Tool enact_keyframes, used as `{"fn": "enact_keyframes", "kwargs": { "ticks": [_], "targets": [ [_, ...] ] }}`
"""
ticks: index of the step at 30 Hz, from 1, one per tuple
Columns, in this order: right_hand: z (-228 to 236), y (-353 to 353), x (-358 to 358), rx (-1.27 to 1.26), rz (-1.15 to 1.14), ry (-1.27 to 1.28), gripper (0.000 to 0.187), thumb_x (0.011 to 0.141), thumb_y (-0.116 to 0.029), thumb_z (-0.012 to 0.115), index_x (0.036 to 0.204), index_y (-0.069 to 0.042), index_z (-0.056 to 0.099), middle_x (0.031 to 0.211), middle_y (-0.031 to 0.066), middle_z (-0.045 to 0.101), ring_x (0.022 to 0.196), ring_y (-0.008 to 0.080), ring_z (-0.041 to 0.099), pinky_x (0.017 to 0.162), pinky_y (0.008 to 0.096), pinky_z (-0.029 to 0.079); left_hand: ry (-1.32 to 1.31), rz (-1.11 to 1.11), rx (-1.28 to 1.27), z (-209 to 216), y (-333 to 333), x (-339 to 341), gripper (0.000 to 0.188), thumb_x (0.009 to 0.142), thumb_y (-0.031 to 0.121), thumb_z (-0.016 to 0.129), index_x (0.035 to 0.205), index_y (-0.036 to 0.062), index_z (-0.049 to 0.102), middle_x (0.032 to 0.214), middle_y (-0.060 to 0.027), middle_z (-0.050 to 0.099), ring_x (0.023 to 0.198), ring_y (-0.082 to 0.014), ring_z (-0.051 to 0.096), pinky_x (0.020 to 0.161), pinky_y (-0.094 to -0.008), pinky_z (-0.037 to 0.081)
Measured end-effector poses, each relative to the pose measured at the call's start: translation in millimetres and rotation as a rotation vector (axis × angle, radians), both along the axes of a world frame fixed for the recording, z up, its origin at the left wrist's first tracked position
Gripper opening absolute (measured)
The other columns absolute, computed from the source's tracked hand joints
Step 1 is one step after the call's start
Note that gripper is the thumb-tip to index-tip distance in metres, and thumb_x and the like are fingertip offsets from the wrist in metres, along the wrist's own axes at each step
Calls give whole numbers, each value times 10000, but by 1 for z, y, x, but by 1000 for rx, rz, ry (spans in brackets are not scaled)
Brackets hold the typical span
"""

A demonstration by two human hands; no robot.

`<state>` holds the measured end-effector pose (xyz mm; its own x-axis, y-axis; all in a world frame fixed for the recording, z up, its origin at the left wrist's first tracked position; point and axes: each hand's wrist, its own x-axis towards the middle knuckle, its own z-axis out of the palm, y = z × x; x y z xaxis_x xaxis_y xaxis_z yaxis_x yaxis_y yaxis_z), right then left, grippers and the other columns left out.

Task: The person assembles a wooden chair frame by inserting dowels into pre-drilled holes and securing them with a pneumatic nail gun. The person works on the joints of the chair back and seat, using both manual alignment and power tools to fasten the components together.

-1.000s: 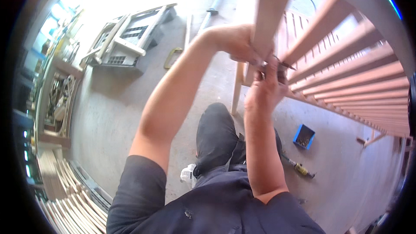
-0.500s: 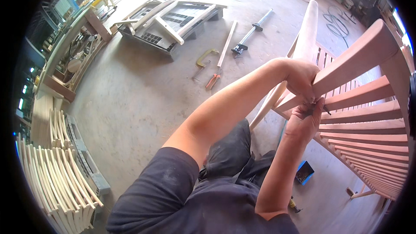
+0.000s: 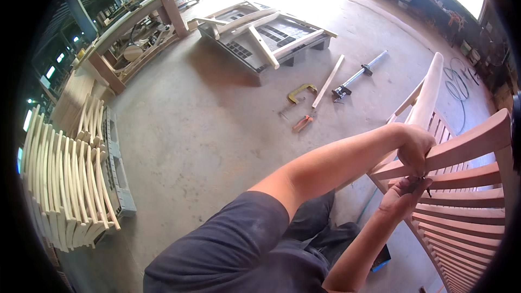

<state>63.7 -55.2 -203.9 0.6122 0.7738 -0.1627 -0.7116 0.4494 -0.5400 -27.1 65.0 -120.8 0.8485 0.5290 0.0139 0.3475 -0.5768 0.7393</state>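
At the right, a slatted wooden chair or bench [image 3: 461,228] of reddish wood stands close by me. My left hand [image 3: 417,149] is bent down at the wrist beside its curved wooden armrest [image 3: 472,144]; the fingers are closed and point down to the other hand. Just below, my right hand [image 3: 402,198] is closed with thumb and fingers pinched, its tips meeting those of the left. A small dark thin piece [image 3: 429,190] sticks out past the right fingertips. What the fingers hold is mostly hidden.
On the concrete floor ahead lie pliers [image 3: 303,123], a yellow clamp [image 3: 302,93], a wood strip [image 3: 329,81] and a bar clamp [image 3: 359,78]. Beyond is a dark pallet [image 3: 239,57] with wooden parts. Curved slats [image 3: 70,179] are stacked at left. A hose [image 3: 457,89] lies far right.
My view has swung, so the floor things and chair sit lower and further right, apart from the slat stack, which sits higher. Both hands stay together at the chair.
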Motion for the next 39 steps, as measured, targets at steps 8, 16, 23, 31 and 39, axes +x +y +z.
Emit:
{"fn": "enact_keyframes", "kwargs": {
  "ticks": [8,16,23,31,39],
  "targets": [
    [4,2,-3,92,17,-50,186,1068,-173,497,1103,-13,586,858,22,546,776,109,505,686,232,433,-61,-128,-204,11,-1,-12,177,752,93,769,918,46,728,745,-31,669,673,-123,611,572,-303,510],
    [11,-7,-10,56,-77,11,215,963,-192,703,1077,-20,642,952,33,670,828,105,617,736,232,502,-229,-195,-142,1,-1,0,260,652,30,706,911,11,704,856,-67,702,820,-166,667,750,-322,549],
    [12,-6,-8,94,-53,28,188,922,-160,756,1006,-37,642,818,1,636,692,94,572,642,216,465,-228,-205,-193,2,-1,-6,233,700,75,699,918,-3,673,892,-54,679,818,-147,650,745,-309,549],
    [13,-8,-10,85,-85,-134,202,969,-163,694,1024,24,642,791,16,598,641,96,506,587,229,371,-213,-283,-208,1,3,-3,225,723,72,706,928,-9,657,893,-53,665,819,-137,639,732,-286,533],
    [25,-9,-11,71,-68,36,218,955,-205,718,986,0,652,779,21,616,648,101,559,611,230,485,-316,-305,-329,-9,5,-6,286,752,113,761,996,14,650,922,-52,664,848,-143,651,745,-298,548]
  ]
}}
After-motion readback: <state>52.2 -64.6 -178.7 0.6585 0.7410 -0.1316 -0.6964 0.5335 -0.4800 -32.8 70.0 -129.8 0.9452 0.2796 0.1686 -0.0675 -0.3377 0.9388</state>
